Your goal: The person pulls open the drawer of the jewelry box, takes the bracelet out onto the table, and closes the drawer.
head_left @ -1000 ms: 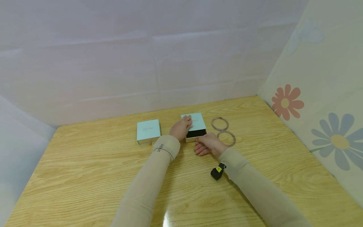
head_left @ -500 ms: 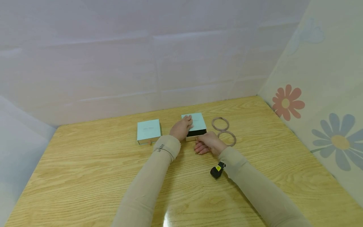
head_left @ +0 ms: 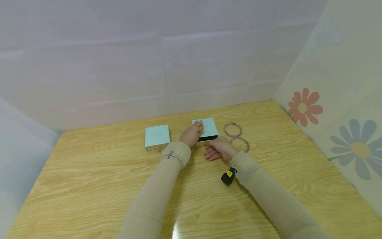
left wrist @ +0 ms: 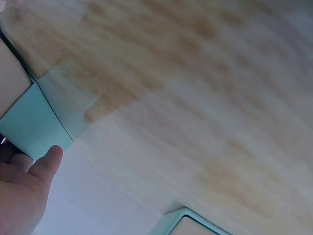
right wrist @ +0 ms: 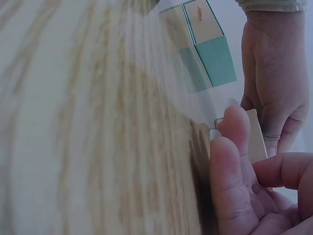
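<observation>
A pale blue drawer-style gift box (head_left: 210,126) lies flat on the table, its tray (head_left: 201,143) partly out toward me and dark inside. My left hand (head_left: 191,134) grips the box sleeve, fingers over its top; in the left wrist view the thumb (left wrist: 48,164) lies against the blue side. At the tray's front edge, the fingertips of my right hand (head_left: 221,148) touch it, the other fingers loosely bent in the right wrist view. Just beyond that hand, two brownish-pink bangles (head_left: 225,130) lie on the table; the nearer bangle (head_left: 248,146) is partly covered by it.
A second pale blue box (head_left: 157,135) stands to the left with its drawer in, showing a small orange tab (right wrist: 199,13) on its front. A black strap device (head_left: 228,176) hangs at my right cuff. A pale wall borders the wooden table (head_left: 98,172) behind; a flowered wall stands at right.
The tray has slid a little farther into the sleeve, so less of the dark interior shows. My right hand has moved slightly forward with it; the left hand stays on the box.
</observation>
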`<move>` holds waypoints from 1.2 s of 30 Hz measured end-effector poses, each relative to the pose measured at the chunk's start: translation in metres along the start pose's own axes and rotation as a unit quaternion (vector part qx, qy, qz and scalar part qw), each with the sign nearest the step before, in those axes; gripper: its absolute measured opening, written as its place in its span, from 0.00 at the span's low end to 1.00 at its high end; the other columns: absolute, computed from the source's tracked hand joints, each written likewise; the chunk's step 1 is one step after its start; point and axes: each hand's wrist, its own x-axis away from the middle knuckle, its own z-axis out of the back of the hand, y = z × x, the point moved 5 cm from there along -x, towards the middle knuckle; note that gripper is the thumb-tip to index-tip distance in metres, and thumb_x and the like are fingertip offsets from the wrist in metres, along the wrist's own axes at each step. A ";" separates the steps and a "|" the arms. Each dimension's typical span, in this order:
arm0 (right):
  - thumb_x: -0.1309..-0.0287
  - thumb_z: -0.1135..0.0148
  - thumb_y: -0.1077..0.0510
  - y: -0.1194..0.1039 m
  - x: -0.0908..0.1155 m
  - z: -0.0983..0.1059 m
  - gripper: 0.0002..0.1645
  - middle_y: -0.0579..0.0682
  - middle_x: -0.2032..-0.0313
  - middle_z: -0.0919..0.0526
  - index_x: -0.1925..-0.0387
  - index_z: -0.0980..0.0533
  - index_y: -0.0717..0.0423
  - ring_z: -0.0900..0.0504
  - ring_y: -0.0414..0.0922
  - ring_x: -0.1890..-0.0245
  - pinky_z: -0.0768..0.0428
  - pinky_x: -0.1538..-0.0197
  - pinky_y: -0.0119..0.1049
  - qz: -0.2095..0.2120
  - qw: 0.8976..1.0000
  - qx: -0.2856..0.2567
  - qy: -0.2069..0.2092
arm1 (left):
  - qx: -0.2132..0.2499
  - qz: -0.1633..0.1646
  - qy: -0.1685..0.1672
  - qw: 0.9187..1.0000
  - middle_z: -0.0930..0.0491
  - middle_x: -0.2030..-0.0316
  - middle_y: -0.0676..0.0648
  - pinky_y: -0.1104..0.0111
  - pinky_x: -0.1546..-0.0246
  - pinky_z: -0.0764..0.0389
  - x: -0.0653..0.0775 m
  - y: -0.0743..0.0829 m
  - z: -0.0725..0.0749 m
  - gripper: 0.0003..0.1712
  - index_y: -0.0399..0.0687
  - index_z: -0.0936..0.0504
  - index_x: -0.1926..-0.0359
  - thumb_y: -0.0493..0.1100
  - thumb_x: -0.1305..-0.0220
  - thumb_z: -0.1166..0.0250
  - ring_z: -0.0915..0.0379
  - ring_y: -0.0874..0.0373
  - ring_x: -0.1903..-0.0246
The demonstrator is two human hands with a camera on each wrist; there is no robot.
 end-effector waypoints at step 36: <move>0.28 0.53 0.60 -0.010 -0.008 -0.003 0.16 0.52 0.79 0.17 0.61 0.25 0.72 0.16 0.42 0.80 0.14 0.75 0.32 -0.005 1.000 -0.021 0.017 | -0.007 -0.002 0.006 1.000 0.45 0.28 0.45 0.65 0.27 0.46 0.001 0.001 0.002 0.27 0.40 0.36 0.29 0.45 0.23 0.51 0.53 0.51 0.27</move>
